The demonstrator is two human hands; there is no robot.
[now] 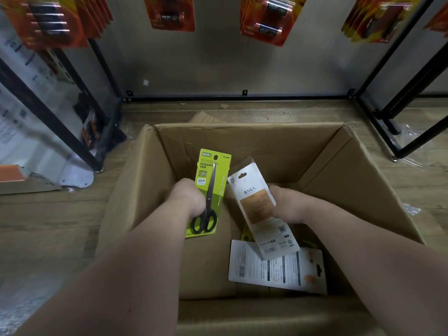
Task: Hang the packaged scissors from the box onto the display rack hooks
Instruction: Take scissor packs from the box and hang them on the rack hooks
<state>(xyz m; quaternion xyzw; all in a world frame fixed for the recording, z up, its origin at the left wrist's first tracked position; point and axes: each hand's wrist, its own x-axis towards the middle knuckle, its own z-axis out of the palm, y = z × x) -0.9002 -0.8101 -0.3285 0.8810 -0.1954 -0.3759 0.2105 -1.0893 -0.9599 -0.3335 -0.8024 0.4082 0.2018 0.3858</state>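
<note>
**A:** Wood-plank floor (60,214) on the left and right of the frame. Black-framed display rack (106,69) up the sides and along the middle, with a grey panel (218,57) at its back. Anything hanging?

**B:** Red-orange blister packs (169,13) across the top edge, blurred, with printing too soft to read.

**A:** And at centre frame?

**B:** Open cardboard box (351,166) on the floor in front of the rack, flaps up. Two bare forearms reaching into it from the bottom edge.

**A:** Grip on each side?

**B:** Just left of centre, left hand (186,197), fingers curled round the left edge of a green scissors pack (211,190). Pack held upright within the box opening, black-handled scissors facing the camera, hang hole at the top. Right of centre, right hand (288,204), clasped round the right side of a white carton (257,202). Carton tilted, top end toward the upper left, close beside the green pack. Touching or not, cannot tell.

**A:** Lower in the box?

**B:** White flat packs (274,267) lying at the lower right of the box floor, under the carton's lower end. Corner of another green card (246,235) peeking out beneath the carton, mostly hidden.
</note>
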